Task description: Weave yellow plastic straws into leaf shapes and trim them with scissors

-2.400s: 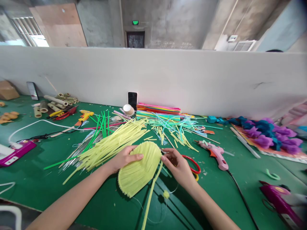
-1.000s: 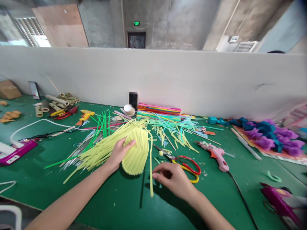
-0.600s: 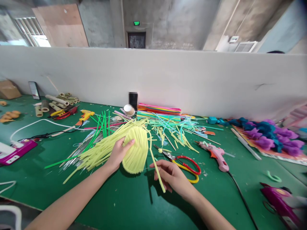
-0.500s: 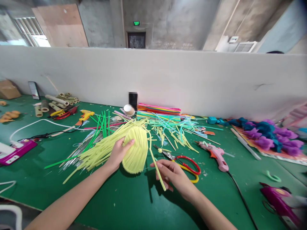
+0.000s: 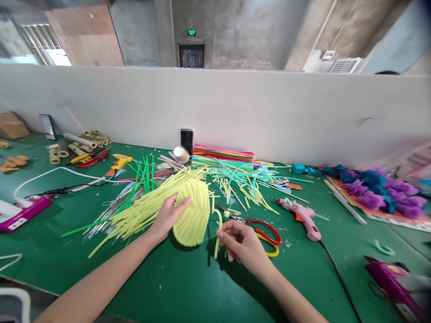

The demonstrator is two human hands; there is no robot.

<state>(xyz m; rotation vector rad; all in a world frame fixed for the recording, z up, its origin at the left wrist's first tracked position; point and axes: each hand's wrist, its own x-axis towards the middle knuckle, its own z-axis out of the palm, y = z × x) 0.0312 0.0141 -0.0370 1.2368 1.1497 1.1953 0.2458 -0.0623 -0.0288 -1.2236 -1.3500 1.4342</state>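
Note:
My left hand [image 5: 169,214] is closed on a flat, rounded piece made of yellow pipe cleaners [image 5: 192,220] laid side by side, thumb on top. It is held above the green table. My right hand [image 5: 238,240] pinches a single yellow pipe cleaner [image 5: 218,220], which bends over near its top and hangs down past the fingertips. Whether this strand joins the rounded piece cannot be made out. Just behind my right hand lie scissors [image 5: 266,229] with one red and one yellow handle loop. Beyond my left hand spreads a pile of loose yellow pipe cleaners [image 5: 138,215].
A pink glue gun [image 5: 305,217] with a black cord lies to the right. Cut blue and yellow pipe cleaners [image 5: 256,179] are strewn behind. Farther left are a yellow glue gun [image 5: 121,161], bamboo pieces [image 5: 81,141] and a purple power strip [image 5: 28,213]. Purple flowers [image 5: 373,197] lie far right.
The strand in my right hand has gone from nearly straight and slanting to curved, with its end hanging lower left. My left hand and the rounded piece have shifted slightly right.

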